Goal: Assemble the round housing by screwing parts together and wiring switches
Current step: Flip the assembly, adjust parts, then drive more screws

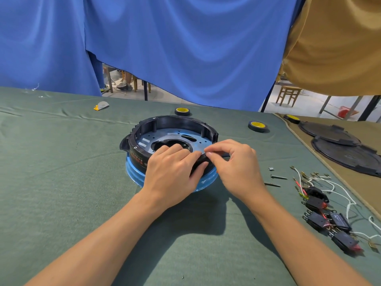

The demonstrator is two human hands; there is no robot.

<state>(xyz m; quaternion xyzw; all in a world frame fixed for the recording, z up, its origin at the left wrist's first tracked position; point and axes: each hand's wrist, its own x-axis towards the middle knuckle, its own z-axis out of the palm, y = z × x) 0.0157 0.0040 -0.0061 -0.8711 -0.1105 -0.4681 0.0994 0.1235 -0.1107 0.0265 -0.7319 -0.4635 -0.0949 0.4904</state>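
Round housing [177,120] sits a little past the middle of the green-clothed table [61,162], straight ahead of the person. It is a black ring wall standing on a blue base, with a pale blue perforated plate inside it and a large opening in that plate.

From the head camera, both bare forearms reach in from the near edge. The left hand [171,172] lies over the near rim of the housing, its fingers curled down inside the wall and its thumb on the outer side, so it grips the rim. The right hand [235,164] is just beside it, thumb and forefinger pinched together at the same stretch of rim. A thin dark piece [224,155] pokes out from that pinch, and I can't tell what it is.

To the right of the housing, two dark screws [278,177] and a small metal clip [271,168] lie on the cloth. Further right and nearer the person is a tangle of black rocker switches [315,203] with white wires [340,190] and red ones.

Beyond the housing, two rolls of black tape with yellow cores [182,111] lie on the green cloth. A third roll lies on the tan cloth [367,129] at the right. Two round black covers [348,155] rest there too, overlapping.

A blue curtain [185,48] hangs behind the table, with a tan one at its right. A wooden stool [288,93] shows beneath them.
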